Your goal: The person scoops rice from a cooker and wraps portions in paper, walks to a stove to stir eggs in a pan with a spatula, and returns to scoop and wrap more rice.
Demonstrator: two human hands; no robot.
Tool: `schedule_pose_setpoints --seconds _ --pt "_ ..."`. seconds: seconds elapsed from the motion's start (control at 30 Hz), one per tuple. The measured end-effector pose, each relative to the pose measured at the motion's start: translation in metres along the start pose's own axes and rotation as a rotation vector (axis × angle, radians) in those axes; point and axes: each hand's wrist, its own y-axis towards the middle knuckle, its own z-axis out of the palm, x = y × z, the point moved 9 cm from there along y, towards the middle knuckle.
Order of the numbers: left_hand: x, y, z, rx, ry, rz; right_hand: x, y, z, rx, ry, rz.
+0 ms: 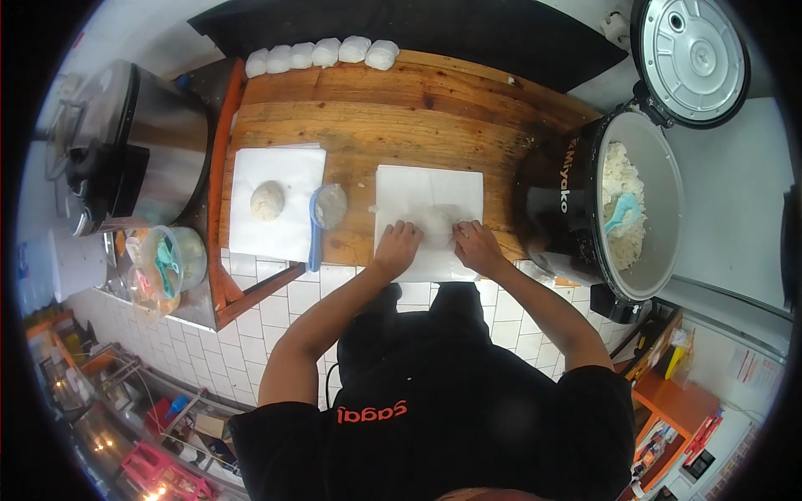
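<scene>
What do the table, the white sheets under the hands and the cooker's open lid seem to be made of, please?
Table: wood, perhaps varnished; grain and knots show.
White sheets: probably paper; thin, matte, straight-edged.
Lid: inner face likely metal; silvery shine, pressed ridges.

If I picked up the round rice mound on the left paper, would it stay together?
Maybe not: the rice mound looks grainy and unwrapped, so it could crumble. It probably wouldn't roll by itself, resting on flat white paper.
</scene>
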Motion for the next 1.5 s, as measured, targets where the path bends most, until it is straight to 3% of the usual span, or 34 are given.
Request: schedule_pose_setpoints --seconds 0.1,0.2,0.3,0.4,0.5,0.6,0.63,0.73,0.77,0.83,0.87,0.9,1.0,1.03,1.13,1.23,1.33,1.43,1.47,1.5 --pt "0.009 -0.001 0.015 0.146 -0.144 -0.173 -0.019 0.013 -0.014 -0.085 0.019 0.152" --pt "0.040 0.010 0.030 0.123 -0.303 -0.483 -0.058 0.027 0.014 0.125 0.302 0.619" --pt "0.064 0.014 0.031 0.158 -0.488 -0.845 -0.067 0.036 0.037 0.413 0.427 0.739" --pt "0.072 0.025 0.041 0.395 -0.600 -0.661 -0.046 0.040 0.026 0.591 0.695 0.673" --pt "0.064 0.015 -0.021 0.412 -1.156 -0.336 -0.010 0.034 -0.004 0.452 1.642 0.672" --pt "0.057 -0.008 -0.023 0.345 -1.836 -0.496 0.009 0.040 -0.015 0.240 1.780 0.630" --pt "0.060 -0.010 -0.034 0.409 -1.695 -0.501 0.000 0.044 -0.015 0.098 1.538 0.604" --pt "0.081 -0.007 -0.058 0.182 -1.470 -0.546 -0.007 0.059 -0.029 -0.041 0.643 0.491" --pt "0.082 -0.002 -0.070 0.161 -1.291 -0.490 -0.003 0.063 -0.018 -0.018 0.561 0.388" --pt "0.079 0.011 -0.091 0.137 -0.927 -0.376 0.009 0.072 -0.005 0.085 1.252 0.467" --pt "0.079 0.015 -0.093 0.126 -0.919 -0.356 0.022 0.078 -0.001 0.140 1.602 0.499" --pt "0.079 0.019 -0.095 0.114 -0.915 -0.337 0.024 0.086 -0.006 0.034 1.792 0.504" --pt "0.082 0.032 -0.099 0.100 -0.969 -0.296 0.026 0.108 -0.020 0.128 1.264 0.621" --pt "0.085 0.037 -0.100 0.104 -0.997 -0.283 0.025 0.114 -0.016 0.126 1.367 0.638" --pt "0.104 0.037 -0.082 0.201 -1.456 -0.617 0.034 0.134 -0.012 0.223 1.858 0.495" --pt "0.130 0.052 -0.081 -0.023 -1.068 -0.542 0.051 0.154 -0.017 0.303 2.174 0.286" --pt "0.151 0.048 -0.084 -0.239 -0.762 -0.595 0.025 0.190 -0.030 0.253 1.928 0.288" --pt "0.152 0.033 -0.131 -0.227 -0.516 -0.858 -0.071 0.242 -0.030 -0.202 1.095 0.694" --pt "0.156 0.015 -0.136 -0.284 -0.520 -0.840 -0.099 0.264 -0.029 -0.238 1.217 1.031" --pt "0.163 -0.014 -0.142 -0.339 -0.522 -0.823 -0.127 0.285 -0.034 -0.466 1.247 1.097"
